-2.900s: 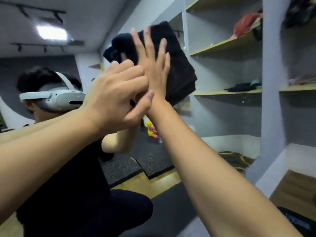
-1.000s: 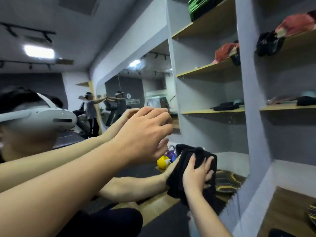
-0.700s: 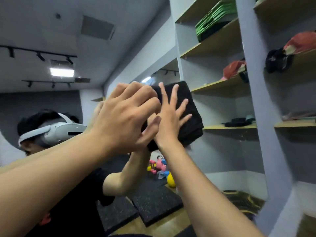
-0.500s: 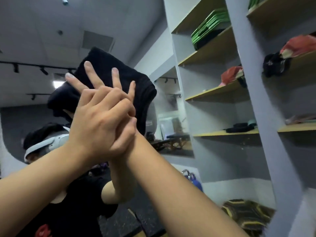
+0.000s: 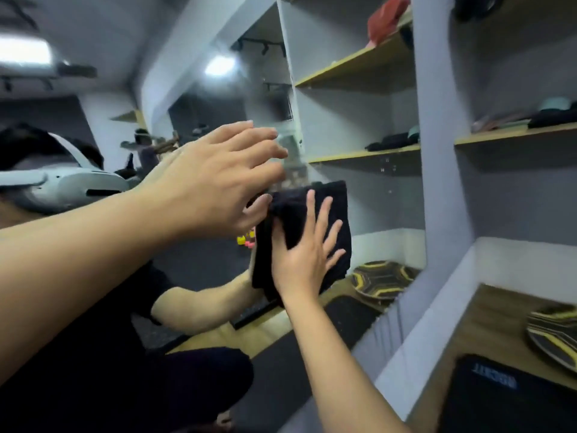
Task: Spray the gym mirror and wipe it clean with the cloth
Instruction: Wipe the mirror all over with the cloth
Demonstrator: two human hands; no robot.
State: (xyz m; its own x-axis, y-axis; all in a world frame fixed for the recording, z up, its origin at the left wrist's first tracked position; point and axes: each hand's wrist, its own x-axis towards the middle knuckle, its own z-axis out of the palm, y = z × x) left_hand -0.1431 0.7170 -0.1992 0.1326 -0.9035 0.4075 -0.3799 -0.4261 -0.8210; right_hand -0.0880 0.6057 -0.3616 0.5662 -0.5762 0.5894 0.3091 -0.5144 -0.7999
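The gym mirror (image 5: 368, 198) fills the left and middle of the head view and reflects me, a white headset and the shelves. A folded black cloth (image 5: 338, 214) lies flat against the glass, low and right of centre. My right hand (image 5: 304, 260) presses it to the mirror with the fingers spread over it. My left hand (image 5: 215, 179) is just up and left of the cloth with its fingers loosely apart at the glass, holding nothing. No spray bottle is in view.
A grey shelf upright (image 5: 443, 151) borders the mirror on the right. Wooden shelves (image 5: 512, 134) beyond it carry dark and red items. On the lowest shelf lie a yellow-and-black disc (image 5: 555, 335) and a black case (image 5: 499, 398).
My right hand has swept the cloth from high on the left of the glass down and to the right. My left hand stays at the mirror, its fingers looser now.
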